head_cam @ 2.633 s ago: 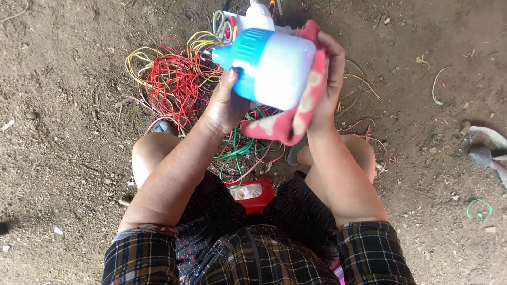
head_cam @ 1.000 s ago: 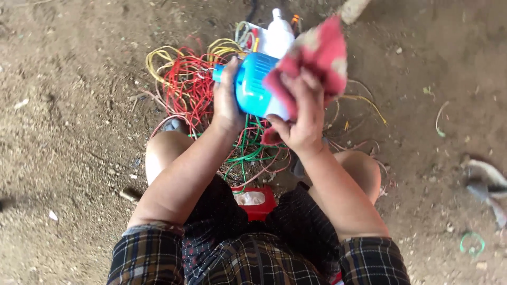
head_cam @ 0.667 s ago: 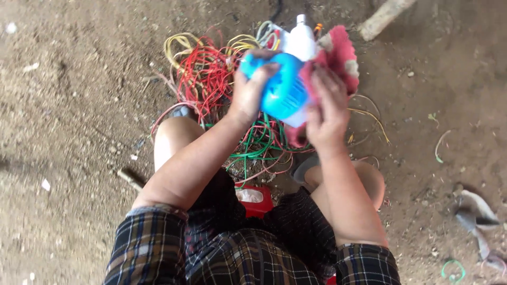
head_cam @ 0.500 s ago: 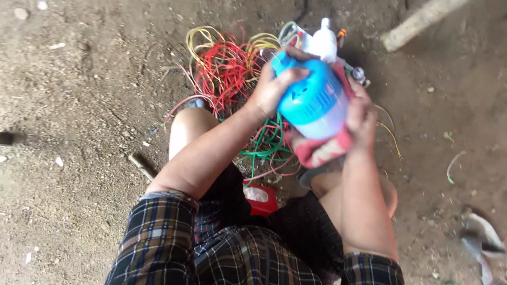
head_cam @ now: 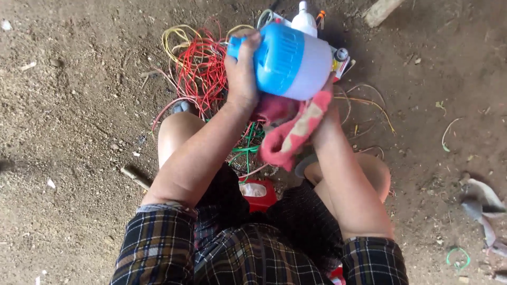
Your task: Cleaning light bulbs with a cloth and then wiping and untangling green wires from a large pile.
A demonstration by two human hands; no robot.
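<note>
A blue and white plastic lamp-like object [head_cam: 290,60] is held up over my knees. My left hand [head_cam: 242,71] grips its blue end, fingers wrapped over the top. My right hand [head_cam: 325,111] is under the white end, mostly hidden, and holds a pink and cream cloth [head_cam: 290,132] against the underside. The cloth hangs down between my forearms.
A tangle of red, yellow and green wires [head_cam: 203,68] lies on the dirt ground ahead. A white bottle [head_cam: 306,18] and small tools sit beyond the lamp. A small red container [head_cam: 259,192] rests between my legs. A wooden piece [head_cam: 383,10] lies top right, a rag [head_cam: 483,198] at right.
The cloth has gone from over the top of the blue and white object to beneath it. My right hand dropped under the white end, and the view shifted.
</note>
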